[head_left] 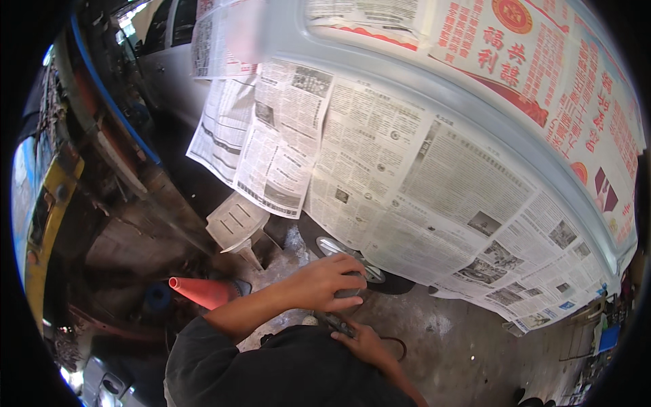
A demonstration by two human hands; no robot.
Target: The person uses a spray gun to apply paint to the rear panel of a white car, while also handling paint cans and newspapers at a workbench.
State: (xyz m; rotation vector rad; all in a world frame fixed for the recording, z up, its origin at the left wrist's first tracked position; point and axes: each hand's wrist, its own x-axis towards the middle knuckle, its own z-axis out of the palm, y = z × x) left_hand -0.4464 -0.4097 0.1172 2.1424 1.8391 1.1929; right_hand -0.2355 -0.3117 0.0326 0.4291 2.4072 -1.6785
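My left hand reaches across in front of my body, its fingers curled round a dark grey rounded thing that they partly hide. Lower and to the right, my right hand is closed on a dark metal tool, which looks like a spray gun; its shape is mostly covered. A thin reddish-brown hose curves out beside that hand. Beyond both hands stands a vehicle body with a bare light-grey strip, covered above and below by taped newspaper sheets. A wheel shows under the paper's lower edge.
A worn plastic stool stands left of the wheel. An orange-red cone lies on its side nearby. Farther left are metal racks with a yellow bar. Another silver vehicle is at the back left. Shelving with clutter lines the right edge.
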